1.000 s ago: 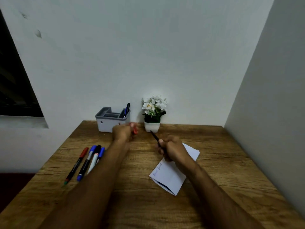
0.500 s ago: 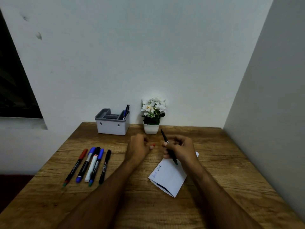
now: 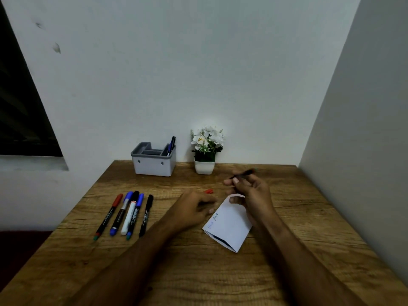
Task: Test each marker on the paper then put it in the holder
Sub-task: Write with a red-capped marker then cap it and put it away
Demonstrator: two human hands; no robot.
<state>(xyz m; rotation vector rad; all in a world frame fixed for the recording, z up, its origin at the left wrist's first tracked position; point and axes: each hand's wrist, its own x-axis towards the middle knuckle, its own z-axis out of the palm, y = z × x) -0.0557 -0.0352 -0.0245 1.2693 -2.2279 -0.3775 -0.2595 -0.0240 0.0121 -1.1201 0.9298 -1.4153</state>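
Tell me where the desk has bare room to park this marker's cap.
Bare wood lies between the five markers and the left hand, and across the near edge of the table below the paper. The right side beyond the right hand is also bare. It is crowded around the paper, the hands and the red cap.

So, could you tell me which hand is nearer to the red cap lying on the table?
Left. The left hand rests just below the red cap; the right hand holds a marker farther right.
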